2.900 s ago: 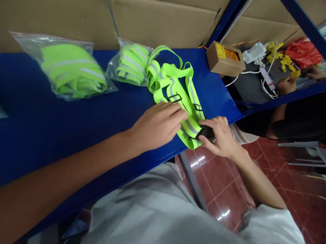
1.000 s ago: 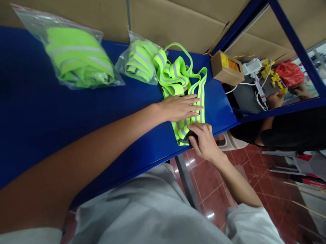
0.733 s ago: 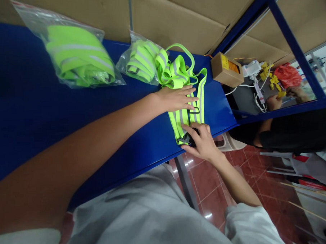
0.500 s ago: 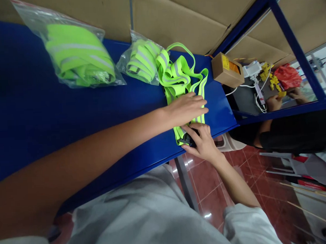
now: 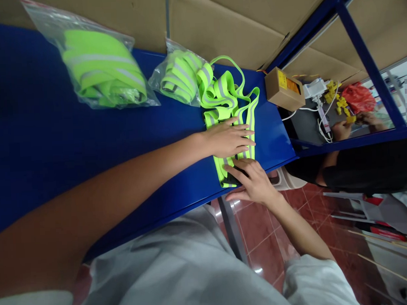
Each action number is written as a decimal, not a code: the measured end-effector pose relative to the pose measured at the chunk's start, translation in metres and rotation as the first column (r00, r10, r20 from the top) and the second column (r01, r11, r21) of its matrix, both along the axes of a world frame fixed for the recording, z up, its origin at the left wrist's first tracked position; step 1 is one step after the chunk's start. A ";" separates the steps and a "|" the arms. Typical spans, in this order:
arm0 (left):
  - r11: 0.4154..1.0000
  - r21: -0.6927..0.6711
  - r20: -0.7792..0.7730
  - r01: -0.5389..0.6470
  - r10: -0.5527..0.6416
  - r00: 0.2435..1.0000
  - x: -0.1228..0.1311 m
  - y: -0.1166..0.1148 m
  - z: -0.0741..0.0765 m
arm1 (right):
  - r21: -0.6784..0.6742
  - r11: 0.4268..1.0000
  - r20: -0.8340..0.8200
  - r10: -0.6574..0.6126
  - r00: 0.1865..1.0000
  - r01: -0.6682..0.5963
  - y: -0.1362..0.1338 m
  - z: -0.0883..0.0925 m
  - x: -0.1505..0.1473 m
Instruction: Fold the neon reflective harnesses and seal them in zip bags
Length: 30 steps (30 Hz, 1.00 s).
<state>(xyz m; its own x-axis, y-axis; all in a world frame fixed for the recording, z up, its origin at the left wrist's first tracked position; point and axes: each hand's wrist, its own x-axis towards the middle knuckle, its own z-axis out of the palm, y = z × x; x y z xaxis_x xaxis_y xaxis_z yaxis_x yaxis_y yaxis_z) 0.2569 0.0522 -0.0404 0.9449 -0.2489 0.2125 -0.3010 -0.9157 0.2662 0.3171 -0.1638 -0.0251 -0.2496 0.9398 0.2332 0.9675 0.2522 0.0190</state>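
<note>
Neon-yellow reflective straps (image 5: 223, 91) with grey stripes lie on the blue table (image 5: 149, 155), looped loosely at the back and laid in flatter bands towards the front edge. My left hand (image 5: 228, 139) rests flat across these bands, fingers spread, pressing nothing between them. Nearer the edge, my right hand (image 5: 253, 181) lies over the front end of the bands, its thumb stretched out below the edge and its fingers apart. A black piece (image 5: 230, 180) shows at that end, partly covered by the right fingers.
Two clear zip bags, a large one (image 5: 102, 71) and a smaller one (image 5: 180, 77), hold similar yellow straps. A cardboard box (image 5: 284, 89) stands at the right. Beyond the blue frame (image 5: 368, 55), another person's hands (image 5: 342, 129) hold a yellow piece near a red bag (image 5: 358, 97).
My left hand has flattened and moved slightly down and left on the straps. My right fingers have opened out, and the front bands now lie flatter and wider.
</note>
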 end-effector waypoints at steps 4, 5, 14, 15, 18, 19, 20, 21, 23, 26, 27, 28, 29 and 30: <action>0.997 -0.077 -0.023 -0.008 0.007 1.000 -0.007 -0.005 0.001 | 0.043 0.999 0.059 -0.014 0.998 0.011 -0.008 0.002 -0.006; 0.996 -0.092 -0.028 -0.010 0.008 1.000 -0.009 -0.006 0.001 | 0.064 0.998 0.051 -0.019 0.999 0.016 -0.009 0.004 -0.007; 1.000 -0.015 -0.058 0.012 -0.013 0.998 -0.011 -0.008 0.004 | -0.107 0.994 -0.222 -0.022 0.975 -0.002 0.004 0.040 -0.006; 1.000 -0.007 -0.061 0.012 -0.012 0.998 -0.011 -0.008 0.005 | -0.175 0.984 -0.284 -0.038 0.958 -0.013 0.008 0.044 -0.004; 1.000 0.014 -0.100 0.015 -0.013 0.995 -0.010 -0.008 0.009 | -0.339 0.939 -0.437 -0.097 0.894 -0.064 0.024 0.051 0.004; 1.000 0.025 -0.125 0.017 -0.014 0.992 -0.010 -0.007 0.011 | -0.348 0.935 -0.456 -0.107 0.883 -0.067 0.030 0.050 0.007; 0.999 0.036 -0.149 0.022 -0.016 0.989 -0.009 -0.006 0.011 | -0.333 0.941 -0.460 -0.104 0.882 -0.062 0.035 0.048 0.009; 0.999 0.048 -0.167 0.023 -0.014 0.986 -0.009 -0.004 0.012 | -0.301 0.952 -0.449 -0.091 0.889 -0.054 0.039 0.045 0.010; 0.998 0.060 -0.171 0.014 -0.003 0.985 -0.008 -0.001 0.011 | -0.217 0.976 -0.365 -0.048 0.930 -0.035 0.044 0.037 0.011; 1.000 0.023 -0.122 0.005 -0.002 0.992 -0.008 0.004 0.007 | -0.038 0.999 -0.176 -0.024 0.984 0.018 0.042 0.025 0.008; 1.000 0.002 -0.109 0.006 -0.006 0.994 -0.009 0.006 0.005 | 0.013 0.999 -0.133 -0.029 0.991 0.031 0.039 0.021 0.006; 1.000 -0.018 -0.096 0.008 -0.009 0.995 -0.009 0.007 0.004 | 0.043 0.998 -0.110 -0.034 0.993 0.039 0.037 0.018 0.004; 0.999 -0.035 -0.081 0.005 -0.008 0.997 -0.009 0.009 0.004 | 0.047 0.998 -0.105 -0.034 0.994 0.039 0.034 0.016 0.001; 0.999 -0.045 -0.064 -0.003 0.001 0.998 -0.009 0.010 0.004 | 0.031 0.999 -0.107 -0.032 0.994 0.036 0.032 0.014 -0.001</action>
<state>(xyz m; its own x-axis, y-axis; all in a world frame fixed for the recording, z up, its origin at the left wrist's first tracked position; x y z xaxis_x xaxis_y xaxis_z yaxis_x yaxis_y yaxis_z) 0.2480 0.0624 -0.0369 0.9574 -0.2385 0.1627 -0.2803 -0.9030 0.3257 0.3163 -0.1319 -0.0114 -0.1898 0.9388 0.2875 0.9724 0.2202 -0.0770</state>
